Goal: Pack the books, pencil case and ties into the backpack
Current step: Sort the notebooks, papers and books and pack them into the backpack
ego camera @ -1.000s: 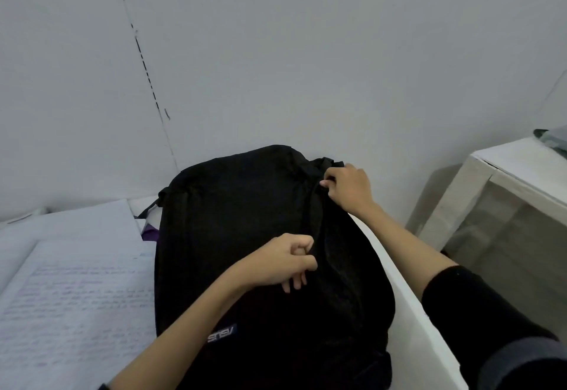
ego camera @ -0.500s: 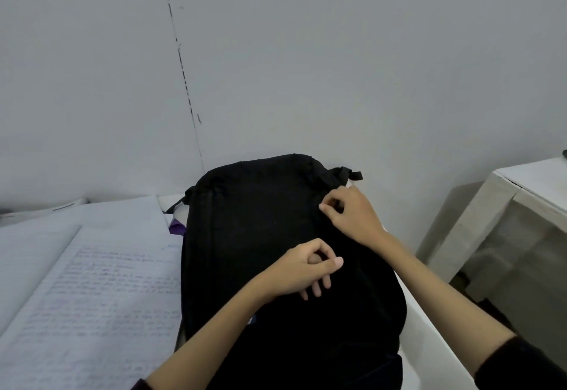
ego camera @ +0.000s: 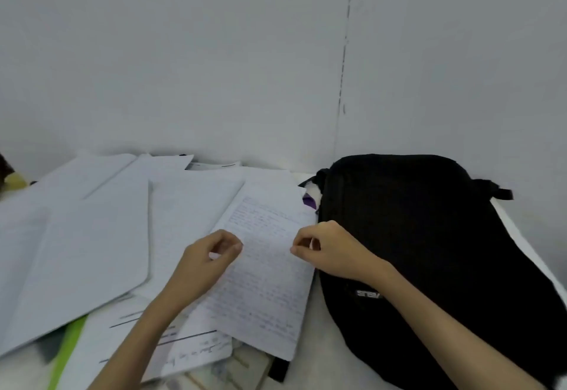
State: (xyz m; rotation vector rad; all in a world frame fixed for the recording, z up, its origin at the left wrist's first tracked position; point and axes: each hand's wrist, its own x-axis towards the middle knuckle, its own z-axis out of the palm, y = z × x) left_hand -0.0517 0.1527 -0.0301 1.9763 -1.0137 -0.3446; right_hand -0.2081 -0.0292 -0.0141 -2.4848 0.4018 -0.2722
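Dim flat light, soft faint shadows, overall motion blur, wide-angle bending at edges

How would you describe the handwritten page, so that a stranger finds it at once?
Start at the black fabric backpack on the right. Immediately to its left lies the white lined handwritten page. Unlike the blank-looking white sheets further left, dense handwriting covers it.

Handwriting on page (ego camera: 264,270) illegibly blurred

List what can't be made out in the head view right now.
- Backpack contents: hidden by its black fabric.
- Handwritten page: text too blurred to read.
- Purple item: mostly hidden between page and backpack.
- Left hand, right hand: fingers curled, any hold too small to tell.
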